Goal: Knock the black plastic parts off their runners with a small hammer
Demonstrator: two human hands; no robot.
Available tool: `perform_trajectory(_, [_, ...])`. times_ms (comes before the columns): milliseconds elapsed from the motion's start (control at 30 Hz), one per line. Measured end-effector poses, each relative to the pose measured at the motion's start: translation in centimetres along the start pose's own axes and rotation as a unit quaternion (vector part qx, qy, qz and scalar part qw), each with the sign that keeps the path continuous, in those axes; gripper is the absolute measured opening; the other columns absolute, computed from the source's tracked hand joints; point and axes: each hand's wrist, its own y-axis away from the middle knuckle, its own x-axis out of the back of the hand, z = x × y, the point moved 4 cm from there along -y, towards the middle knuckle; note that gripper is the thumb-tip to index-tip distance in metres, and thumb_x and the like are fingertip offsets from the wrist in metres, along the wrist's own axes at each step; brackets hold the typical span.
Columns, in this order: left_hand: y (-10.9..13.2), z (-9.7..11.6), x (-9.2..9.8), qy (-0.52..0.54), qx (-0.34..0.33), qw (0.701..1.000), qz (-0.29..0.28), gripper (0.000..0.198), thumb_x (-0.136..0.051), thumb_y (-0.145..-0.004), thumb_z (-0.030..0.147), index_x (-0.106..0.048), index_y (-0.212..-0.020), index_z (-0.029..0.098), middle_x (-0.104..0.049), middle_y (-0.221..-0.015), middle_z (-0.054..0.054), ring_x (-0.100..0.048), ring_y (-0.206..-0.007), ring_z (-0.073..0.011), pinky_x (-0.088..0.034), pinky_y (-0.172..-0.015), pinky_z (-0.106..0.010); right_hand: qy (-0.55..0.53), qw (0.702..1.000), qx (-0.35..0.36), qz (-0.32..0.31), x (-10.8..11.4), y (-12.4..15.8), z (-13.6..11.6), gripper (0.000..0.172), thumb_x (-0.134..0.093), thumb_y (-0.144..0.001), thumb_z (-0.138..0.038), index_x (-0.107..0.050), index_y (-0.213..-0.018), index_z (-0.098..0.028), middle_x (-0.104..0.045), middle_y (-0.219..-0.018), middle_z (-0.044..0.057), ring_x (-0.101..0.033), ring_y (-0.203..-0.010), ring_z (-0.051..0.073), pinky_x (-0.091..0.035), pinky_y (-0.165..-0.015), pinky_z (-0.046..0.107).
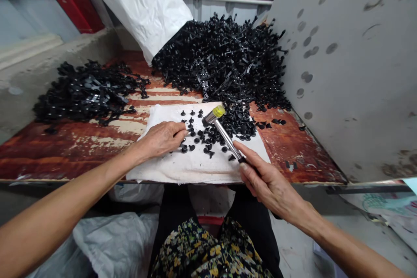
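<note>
Our left hand (165, 137) over white cloth (192, 167); pinching or not, we cannot tell. Small black pieces (193, 133) just beside it, three o'clock. Then hammer (224, 133), pointing to eleven o'clock, clamped in our right hand (265, 180).

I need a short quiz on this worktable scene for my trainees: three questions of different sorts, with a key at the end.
1. Multiple choice: what is in the right hand's grip?
a) a screwdriver
b) a hammer
c) pliers

2. True or false: the smaller black pile lies on the left side of the table.

3. Fill in the missing word: the loose black pieces nearest the left hand's grip lie on a white ____.

Key: 1. b, a hammer; 2. true; 3. cloth.
</note>
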Motion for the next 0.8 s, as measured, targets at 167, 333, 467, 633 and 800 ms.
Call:
perform_trajectory(167, [-0.3, -0.2, 0.0, 0.014, 0.003, 1.0, -0.003, 0.026, -0.04, -0.086, 0.032, -0.04, -0.062, 0.022, -0.042, -0.056, 0.002, -0.04, -0.055, -0.0147, -0.026, -0.056, -0.028, 0.119, 0.988, 0.091, -0.033, -0.5, -0.9, -1.7, 0.052, -0.041, -0.097, -0.025, -0.044, -0.149, -0.02, -0.064, -0.134, 0.01, -0.064, -0.119, 0.022, -0.051, -0.102, 0.04])
perform_trajectory(333, [-0.4, -0.5, -0.3, 0.024, -0.002, 1.0, -0.009, 0.025, -0.038, -0.086, 0.033, -0.043, -0.064, 0.022, -0.042, -0.056, 0.002, -0.041, -0.055, -0.0148, -0.027, -0.056, -0.028, 0.183, 0.973, 0.128, -0.062, -1.2, -1.4, -1.9, 0.057, -0.038, -0.096, -0.018, -0.037, -0.152, -0.022, -0.062, -0.137, 0.01, -0.062, -0.121, 0.022, -0.052, -0.102, 0.043])
perform_trajectory(467, [-0.5, -0.8, -0.3, 0.034, -0.009, 0.999, -0.009, 0.025, -0.039, -0.086, 0.032, -0.044, -0.064, 0.022, -0.043, -0.055, 0.002, -0.041, -0.053, -0.0143, -0.026, -0.055, -0.028, 0.199, 0.967, 0.147, -0.054, -1.4, -1.2, -2.0, 0.058, -0.037, -0.096, -0.015, -0.035, -0.153, -0.024, -0.07, -0.122, 0.012, -0.069, -0.105, 0.022, -0.057, -0.092, 0.041])
perform_trajectory(633, [-0.5, -0.9, -0.3, 0.044, -0.015, 0.999, -0.001, 0.026, -0.041, -0.085, 0.032, -0.043, -0.061, 0.022, -0.043, -0.053, 0.002, -0.041, -0.051, -0.0139, -0.026, -0.054, -0.028, 0.233, 0.961, 0.142, -0.054, -1.2, -1.2, -1.9, 0.057, -0.037, -0.096, -0.017, -0.036, -0.153, -0.021, -0.072, -0.11, 0.013, -0.071, -0.098, 0.025, -0.059, -0.087, 0.044])
perform_trajectory(800, [-0.4, -0.9, -0.4, 0.065, -0.018, 0.998, 0.004, 0.028, -0.043, -0.085, 0.032, -0.041, -0.059, 0.021, -0.041, -0.052, 0.003, -0.038, -0.05, -0.0132, -0.024, -0.054, -0.028, 0.206, 0.964, 0.169, -0.011, -0.9, -1.1, -2.9, 0.058, -0.037, -0.096, -0.017, -0.034, -0.154, -0.022, -0.07, -0.12, 0.013, -0.069, -0.105, 0.025, -0.057, -0.092, 0.043])
